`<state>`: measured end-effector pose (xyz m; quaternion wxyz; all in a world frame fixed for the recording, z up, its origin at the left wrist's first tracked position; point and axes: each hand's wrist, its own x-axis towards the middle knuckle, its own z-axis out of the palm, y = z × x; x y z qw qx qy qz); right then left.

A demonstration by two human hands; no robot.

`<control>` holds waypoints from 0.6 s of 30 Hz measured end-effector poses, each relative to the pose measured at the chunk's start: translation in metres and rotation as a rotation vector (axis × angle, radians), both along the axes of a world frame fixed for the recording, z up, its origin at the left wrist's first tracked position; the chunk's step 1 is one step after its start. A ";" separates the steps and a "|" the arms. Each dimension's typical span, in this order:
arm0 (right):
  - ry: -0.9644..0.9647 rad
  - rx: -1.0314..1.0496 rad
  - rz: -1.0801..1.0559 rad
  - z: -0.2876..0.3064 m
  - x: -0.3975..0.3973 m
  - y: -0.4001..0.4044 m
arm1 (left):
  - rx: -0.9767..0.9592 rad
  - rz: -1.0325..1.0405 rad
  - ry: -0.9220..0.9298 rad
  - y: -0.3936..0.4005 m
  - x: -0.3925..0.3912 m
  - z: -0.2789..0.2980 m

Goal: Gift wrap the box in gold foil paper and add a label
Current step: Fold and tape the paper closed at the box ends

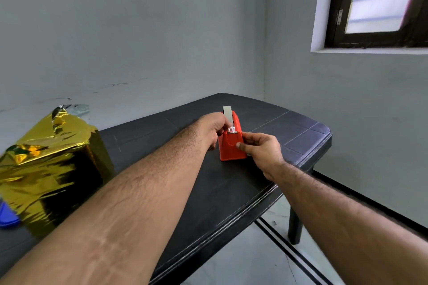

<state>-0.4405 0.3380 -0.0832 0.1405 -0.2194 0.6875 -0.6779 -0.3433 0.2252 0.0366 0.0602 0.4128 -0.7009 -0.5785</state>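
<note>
A box wrapped in crinkled gold foil paper (51, 164) stands on the left of the dark table (176, 183), with a loose foil flap sticking up at its far top corner. A red tape dispenser (231, 146) with a roll of pale tape (228, 113) sits toward the table's right end. My left hand (214, 129) grips the dispenser's left side near the roll. My right hand (261, 149) holds its right side, thumb pressed on the red front face. A bit of clear tape shows at the cutter between my hands.
A blue object (8, 217) lies partly cut off at the left edge beside the foil box. The table's rounded right corner (324, 132) and front edge are close to the dispenser. Grey walls and a window stand behind.
</note>
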 end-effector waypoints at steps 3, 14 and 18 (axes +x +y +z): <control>0.004 -0.012 -0.010 -0.002 -0.001 -0.001 | -0.009 0.000 0.012 0.003 0.002 0.005; 0.054 -0.023 -0.016 -0.008 -0.003 -0.001 | 0.043 0.020 0.014 0.012 0.013 -0.019; 0.066 -0.017 -0.011 -0.011 -0.004 -0.002 | 0.048 0.073 0.073 0.016 0.010 -0.035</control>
